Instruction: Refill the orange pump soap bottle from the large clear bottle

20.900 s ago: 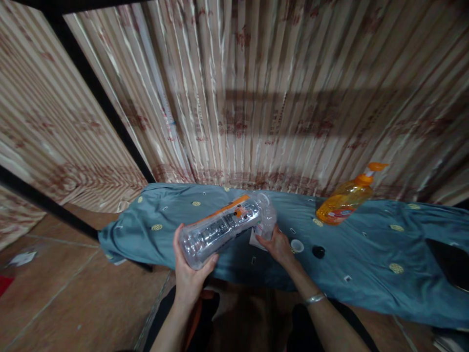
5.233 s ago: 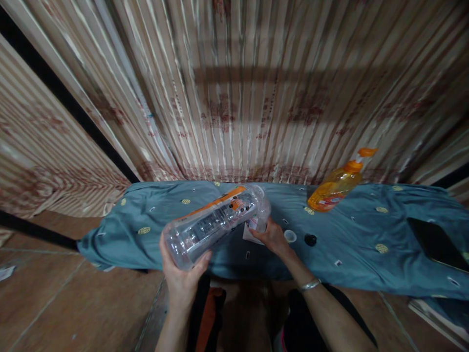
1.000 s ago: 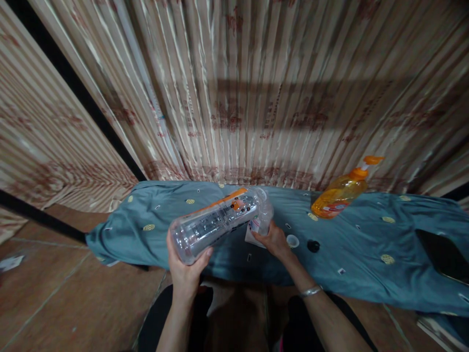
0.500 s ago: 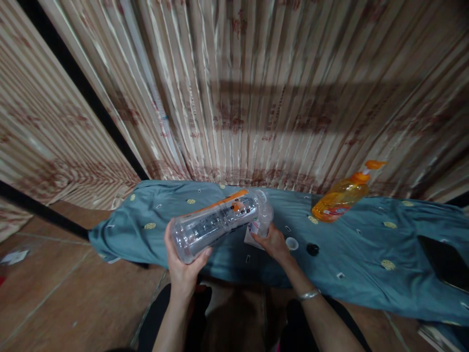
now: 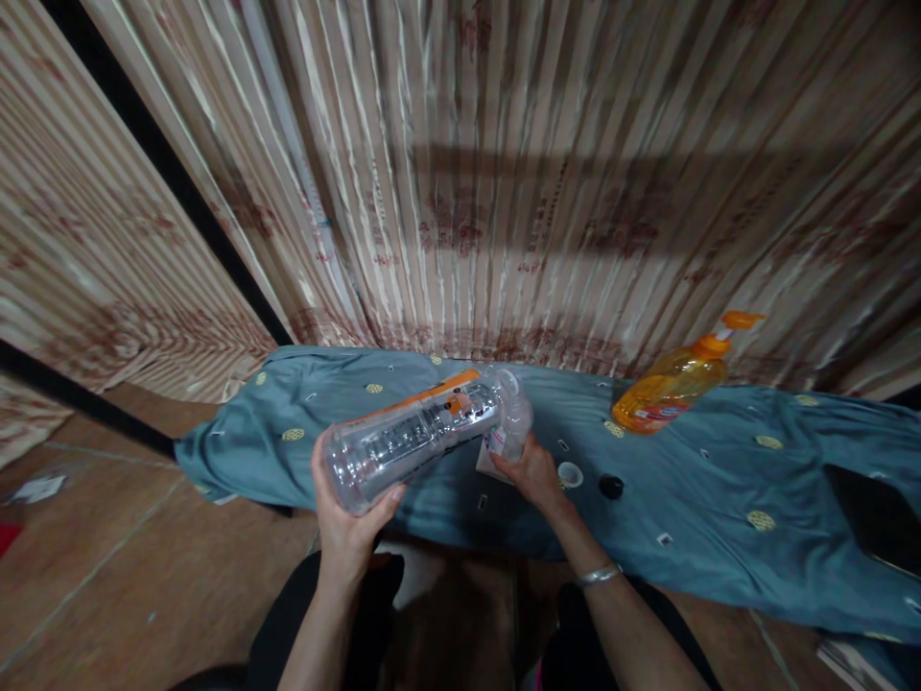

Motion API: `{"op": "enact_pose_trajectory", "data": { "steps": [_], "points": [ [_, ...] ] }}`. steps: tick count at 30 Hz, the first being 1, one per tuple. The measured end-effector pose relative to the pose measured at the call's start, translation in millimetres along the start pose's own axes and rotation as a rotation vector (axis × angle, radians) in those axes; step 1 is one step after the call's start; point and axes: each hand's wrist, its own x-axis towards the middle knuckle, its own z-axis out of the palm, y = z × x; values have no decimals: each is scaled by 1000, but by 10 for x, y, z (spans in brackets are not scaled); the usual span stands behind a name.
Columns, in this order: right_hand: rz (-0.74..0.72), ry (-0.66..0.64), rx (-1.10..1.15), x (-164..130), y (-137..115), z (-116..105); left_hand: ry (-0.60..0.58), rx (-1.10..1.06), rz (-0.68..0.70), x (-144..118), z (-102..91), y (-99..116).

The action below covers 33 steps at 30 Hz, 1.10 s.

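My left hand [image 5: 349, 533] is wrapped around the base of a large clear plastic bottle [image 5: 403, 446] with an orange-and-white printed label. The bottle lies tilted, its neck end pointing right and slightly up. That end meets the upper part of a smaller clear bottle [image 5: 514, 427], and I cannot make out exactly how the two mouths touch. My right hand [image 5: 533, 470] grips the smaller bottle low down. A white flat piece [image 5: 491, 464] shows below it. On the cloth to the right lie a white ring-like cap [image 5: 570, 475] and a small black cap [image 5: 611, 488].
A pump bottle of orange liquid [image 5: 666, 392] leans on the blue-green cloth [image 5: 446, 518] of the low bench. Farther right lies a dark flat device [image 5: 874, 513]. Behind hangs a striped curtain [image 5: 489, 192]; black poles [image 5: 165, 163] stand at left.
The view has shifted slightly. Both hands and the two bottles appear a little farther left, still held in much the same pose.
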Motion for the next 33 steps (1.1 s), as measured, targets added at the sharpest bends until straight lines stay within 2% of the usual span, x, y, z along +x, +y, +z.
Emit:
{"op": "enact_pose_trajectory", "data": {
  "steps": [10,16,25,33],
  "points": [
    [-11,-2,-10,14,61,50,38,31,16,-43,35,36],
    [-32,17,49,21,95,80,48,38,-40,-53,12,23],
    [-63,8,81,30,103,60,101,62,-5,-53,57,19],
    [-19,-5,21,13,51,22,62,52,31,-37,17,-6]
  ]
}}
